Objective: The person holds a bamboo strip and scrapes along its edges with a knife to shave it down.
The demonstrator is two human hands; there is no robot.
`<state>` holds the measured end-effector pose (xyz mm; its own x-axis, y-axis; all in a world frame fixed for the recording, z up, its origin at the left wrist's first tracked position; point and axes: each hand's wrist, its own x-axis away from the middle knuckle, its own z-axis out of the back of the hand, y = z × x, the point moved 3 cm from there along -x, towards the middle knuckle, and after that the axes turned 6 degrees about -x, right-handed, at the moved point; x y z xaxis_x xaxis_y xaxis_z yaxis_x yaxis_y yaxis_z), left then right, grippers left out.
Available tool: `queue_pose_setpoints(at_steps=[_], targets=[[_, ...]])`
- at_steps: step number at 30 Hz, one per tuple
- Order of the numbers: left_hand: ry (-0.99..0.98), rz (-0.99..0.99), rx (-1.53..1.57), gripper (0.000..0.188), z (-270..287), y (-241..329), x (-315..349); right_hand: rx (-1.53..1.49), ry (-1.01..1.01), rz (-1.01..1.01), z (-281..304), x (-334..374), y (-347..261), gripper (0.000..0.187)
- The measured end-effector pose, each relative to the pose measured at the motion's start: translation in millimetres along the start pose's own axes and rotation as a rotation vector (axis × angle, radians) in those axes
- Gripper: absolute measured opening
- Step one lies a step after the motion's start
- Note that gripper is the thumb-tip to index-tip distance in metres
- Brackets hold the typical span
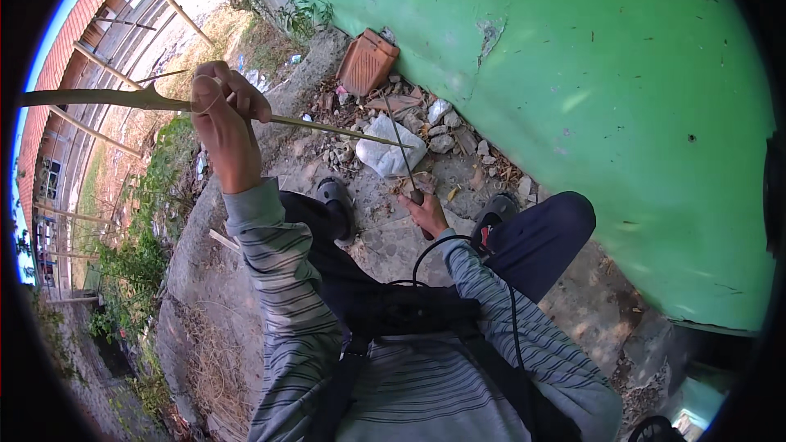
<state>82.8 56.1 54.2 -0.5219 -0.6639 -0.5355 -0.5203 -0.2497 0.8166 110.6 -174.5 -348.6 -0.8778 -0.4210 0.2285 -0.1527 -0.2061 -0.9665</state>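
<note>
My left hand (pixel 223 135) is raised at the left, fingers closed round a brownish-green branch (pixel 90 98). The thicker part, with a knobby joint, runs out to the left of the fist. On the other side a thin, paler length (pixel 319 125) slants right and slightly down. Lower and nearer my body, my right hand (pixel 426 216) grips a knife (pixel 417 196) by its dark handle. Its long narrow blade points away from me and crosses the branch's thin tip in the picture. Whether blade and tip touch, I cannot tell.
A green wall (pixel 606 115) rises along the right. Beyond my feet lie a white sack (pixel 390 147), an orange-brown tile (pixel 368 63) and broken stones (pixel 442 143). Leafy plants (pixel 135 270) and bamboo poles (pixel 172 0) stand at the left. A black cable (pixel 514 319) hangs by my right arm.
</note>
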Motion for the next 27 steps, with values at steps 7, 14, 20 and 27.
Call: queue_pose_setpoints(at_steps=[7,14,20,27], targets=[[-0.037,0.197,0.109,0.051,9.1,11.1,10.8,-0.159,0.024,-0.131,5.5,13.1,9.1,0.044],[-0.028,0.127,0.088,0.057,53.4,33.2,83.2,-0.335,0.033,-0.206,1.9,43.4,24.9,0.041],[0.058,0.204,0.042,0.059,71.1,2.9,117.6,-0.345,0.003,-0.364,-9.6,47.7,53.3,0.039],[0.092,0.131,0.057,0.061,94.9,-4.0,140.4,-0.233,-0.076,-0.487,-24.1,48.6,76.4,0.027]])
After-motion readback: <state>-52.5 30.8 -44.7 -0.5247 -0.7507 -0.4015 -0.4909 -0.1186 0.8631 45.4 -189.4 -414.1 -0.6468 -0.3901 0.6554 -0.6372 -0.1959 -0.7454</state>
